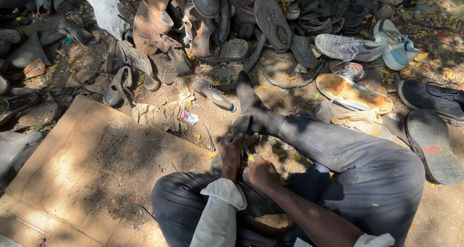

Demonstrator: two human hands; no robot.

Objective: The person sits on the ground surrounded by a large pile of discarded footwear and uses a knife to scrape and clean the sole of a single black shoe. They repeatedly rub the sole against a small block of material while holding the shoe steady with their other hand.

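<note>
A: Gripping something small, are they? What do the hands have?

B: The left hand (231, 152) is curled tight, fingers folded down over the edge of a worn shoe (244, 131) that lies low between the person's legs, just in front of the lap. The right hand (261, 172) is closed as well, knuckles up, touching the left; a thin yellow-tipped tool (249, 156) pokes out between the two. Whether the right hand alone pinches that tool I cannot tell, since shadow covers the fingertips.

A: And around the hands?

B: The right leg in dark trousers (338, 145) stretches forward, its dark-socked foot (249, 99) pointing towards a heap of old footwear (203, 24). The left knee is bent, with a pale rolled sleeve (222, 198) resting above it. A flattened sheet of cardboard (82, 165) lies on the dirt to the person's left, near the knee.

A: Further out?

B: A detached sole with orange stains (353, 92) lies beyond the outstretched leg, a white sneaker (350, 46) behind it, and a dark shoe sole-up (432, 145) well apart on the right. Crumpled brown paper (157, 115) sits just past the cardboard's far edge.
</note>
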